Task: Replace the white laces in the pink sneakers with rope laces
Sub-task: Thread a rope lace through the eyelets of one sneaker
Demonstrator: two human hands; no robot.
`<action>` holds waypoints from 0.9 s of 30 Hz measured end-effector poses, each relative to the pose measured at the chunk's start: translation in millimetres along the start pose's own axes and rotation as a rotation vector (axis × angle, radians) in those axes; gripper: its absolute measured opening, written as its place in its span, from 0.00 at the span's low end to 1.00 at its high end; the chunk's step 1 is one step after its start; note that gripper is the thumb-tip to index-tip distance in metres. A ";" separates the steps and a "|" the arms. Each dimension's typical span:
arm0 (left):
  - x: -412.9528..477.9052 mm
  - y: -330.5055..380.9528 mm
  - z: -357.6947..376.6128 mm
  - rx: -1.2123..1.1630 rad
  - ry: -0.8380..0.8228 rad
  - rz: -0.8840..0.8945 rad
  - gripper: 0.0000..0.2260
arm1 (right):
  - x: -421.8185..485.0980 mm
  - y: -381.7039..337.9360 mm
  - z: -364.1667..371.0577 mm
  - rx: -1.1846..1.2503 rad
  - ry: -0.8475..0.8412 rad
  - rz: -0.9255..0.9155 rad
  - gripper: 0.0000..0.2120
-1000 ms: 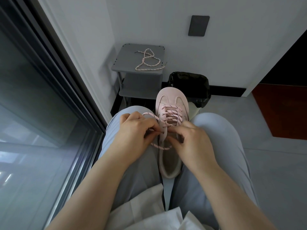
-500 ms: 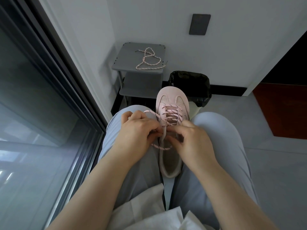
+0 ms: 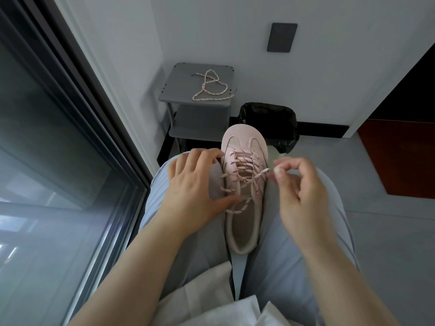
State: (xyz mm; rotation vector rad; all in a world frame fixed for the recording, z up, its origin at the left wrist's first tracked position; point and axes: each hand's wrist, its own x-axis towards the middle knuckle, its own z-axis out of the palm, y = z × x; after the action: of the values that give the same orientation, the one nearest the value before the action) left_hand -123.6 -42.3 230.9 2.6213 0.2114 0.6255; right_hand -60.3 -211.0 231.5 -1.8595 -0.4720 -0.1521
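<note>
**Head view: right hand [image 3: 303, 191] pinches rope lace [image 3: 243, 171] beside pink sneaker [image 3: 244, 231]**

The pink sneaker lies between the person's thighs [image 3: 289, 250], toe pointing away. The blurred right hand seems to hold the lace's tip between thumb and forefinger, just right of the eyelets. The left hand [image 3: 195, 184], fingers spread, rests against the shoe's left side.

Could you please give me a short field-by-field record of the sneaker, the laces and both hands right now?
sneaker: pink, lying on the lap, toe pointing away
rope lace: threaded through its eyelets
left hand: fingers spread, resting against the sneaker's side
right hand: pinches one end of the rope lace
spare lace: loose on the grey shelf
</note>
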 end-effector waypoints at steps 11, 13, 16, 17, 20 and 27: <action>0.8 12.7 11.7 0.263 -0.132 0.036 0.32 | 7.2 -13.3 -20.4 0.592 0.100 -0.019 0.09; 0.6 11.4 13.4 0.281 -0.103 0.044 0.30 | 5.9 -12.5 -21.4 0.542 0.069 -0.029 0.07; 0.5 9.7 15.3 0.283 -0.112 0.058 0.30 | 1.9 -7.9 -19.0 0.236 -0.145 -0.028 0.03; 0.9 9.8 15.4 0.288 -0.117 0.073 0.29 | 0.3 -4.8 -16.3 0.076 -0.254 -0.032 0.03; 0.5 10.1 15.4 0.288 -0.143 0.133 0.27 | -3.1 3.4 -6.8 -0.376 -0.426 -0.168 0.02; 0.8 10.2 13.5 0.119 -0.165 0.116 0.27 | 7.9 -7.6 -9.0 -0.563 -0.412 0.038 0.13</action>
State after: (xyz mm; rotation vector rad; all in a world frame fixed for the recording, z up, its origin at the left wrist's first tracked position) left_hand -116.2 -56.3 224.9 2.7987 0.0480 0.4431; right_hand -55.0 -215.5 243.9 -2.4662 -0.7290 0.1460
